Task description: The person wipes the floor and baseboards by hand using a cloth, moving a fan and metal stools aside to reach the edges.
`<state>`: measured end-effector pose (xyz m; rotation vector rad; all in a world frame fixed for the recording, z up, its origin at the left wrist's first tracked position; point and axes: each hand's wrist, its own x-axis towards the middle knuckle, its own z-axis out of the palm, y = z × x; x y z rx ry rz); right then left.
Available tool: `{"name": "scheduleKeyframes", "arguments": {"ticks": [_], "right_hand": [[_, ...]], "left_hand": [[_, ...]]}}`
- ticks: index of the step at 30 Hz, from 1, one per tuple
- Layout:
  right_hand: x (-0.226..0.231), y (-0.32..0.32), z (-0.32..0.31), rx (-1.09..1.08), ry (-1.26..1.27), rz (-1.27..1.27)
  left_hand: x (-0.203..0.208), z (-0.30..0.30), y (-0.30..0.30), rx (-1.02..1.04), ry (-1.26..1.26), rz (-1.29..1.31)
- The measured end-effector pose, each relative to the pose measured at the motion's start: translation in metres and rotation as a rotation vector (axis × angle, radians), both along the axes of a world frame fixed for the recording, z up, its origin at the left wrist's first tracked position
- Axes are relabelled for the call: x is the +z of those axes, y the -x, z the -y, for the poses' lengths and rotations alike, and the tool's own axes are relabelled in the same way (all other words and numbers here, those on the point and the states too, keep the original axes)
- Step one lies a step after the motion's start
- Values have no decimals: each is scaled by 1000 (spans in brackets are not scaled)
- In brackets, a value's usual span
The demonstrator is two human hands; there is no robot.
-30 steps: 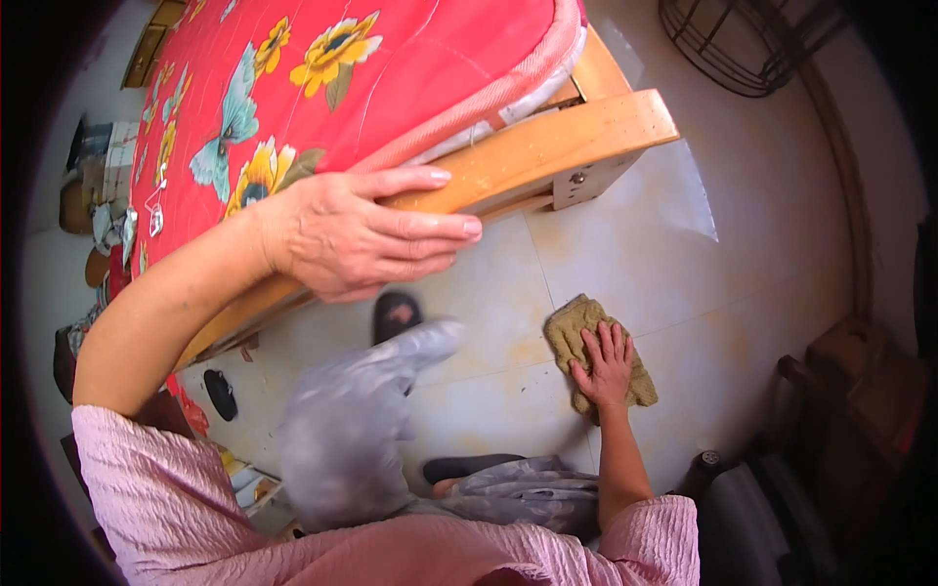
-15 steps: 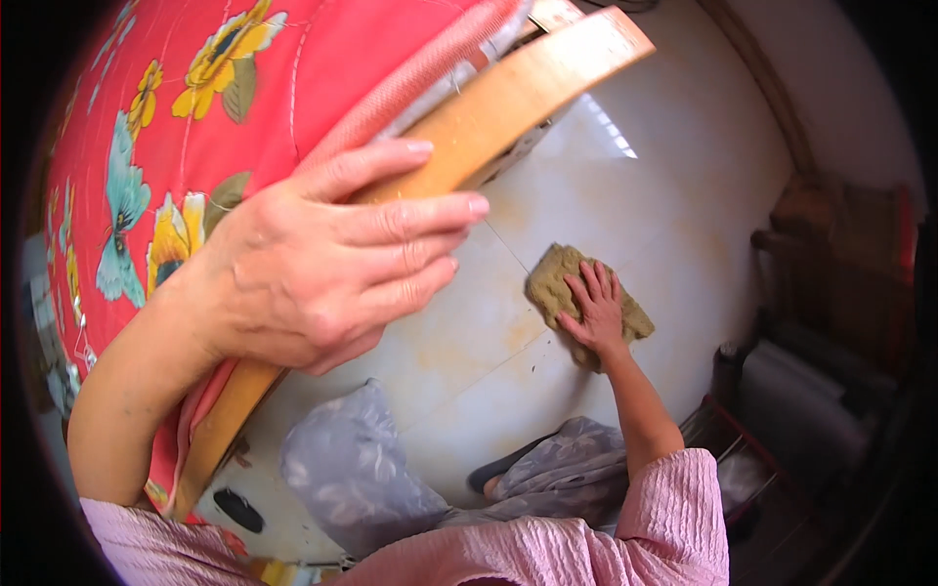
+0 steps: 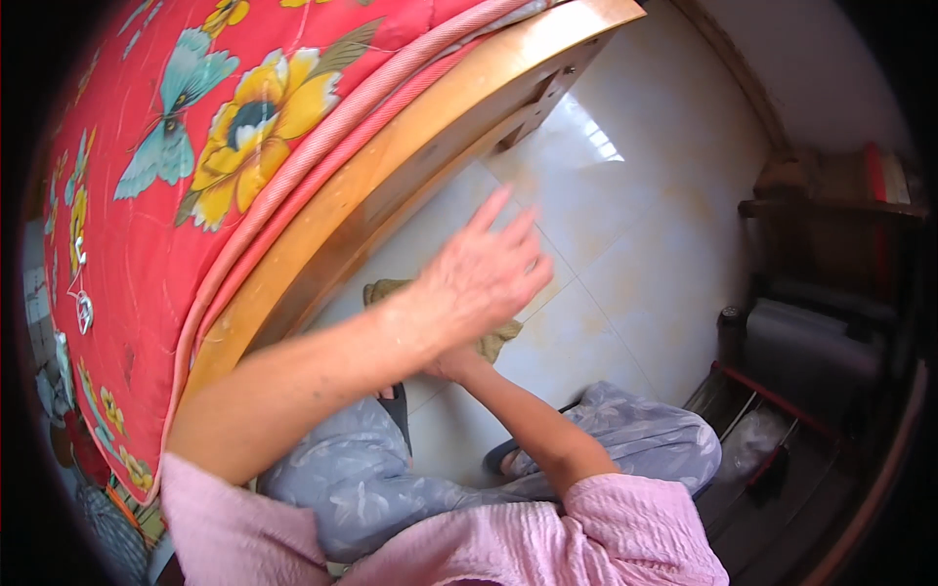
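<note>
My left hand (image 3: pixel 486 273) is raised over the floor, off the bed, slightly blurred, with its fingers apart and nothing in them. Below it, my right hand (image 3: pixel 451 364) reaches down to an olive-brown cloth (image 3: pixel 498 339) on the tiles. My left hand and forearm cover most of the cloth and the fingers of the right hand, so their grip is hidden. Along the left runs the wooden bed rail (image 3: pixel 362 186), beneath a red quilt (image 3: pixel 293 59) with yellow flowers and blue butterflies.
Pale glossy floor tiles (image 3: pixel 635 244) stretch ahead to the wall. My knees in grey patterned trousers (image 3: pixel 645 430) are bent close by. On the right stand a dark shelf (image 3: pixel 831 210), a grey box-like object (image 3: pixel 811 337) and a rack with a red bar (image 3: pixel 772 396).
My left hand has let go of the bed rail and swung out over the floor. My right hand and the cloth have moved left, nearer the bed. The view has shifted too.
</note>
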<state>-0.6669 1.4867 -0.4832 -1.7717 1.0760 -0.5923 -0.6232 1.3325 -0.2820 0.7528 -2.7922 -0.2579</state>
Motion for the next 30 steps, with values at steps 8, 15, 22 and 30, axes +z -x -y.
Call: {"name": "scheduleKeyframes", "arguments": {"ticks": [8, 15, 22, 30], "right_hand": [[7, 23, -19, 145, 298, -441], [29, 55, 54, -222, 58, 27], [47, 105, 142, -525, 428, -150], [-8, 82, 152, -298, 30, -607]], "left_hand": [[-151, -155, -132, 650, -644, 306], [-155, -98, -96, 663, -520, -208], [-157, 21, -7, 672, -254, -243], [-247, 82, -15, 553, -301, -178]]}}
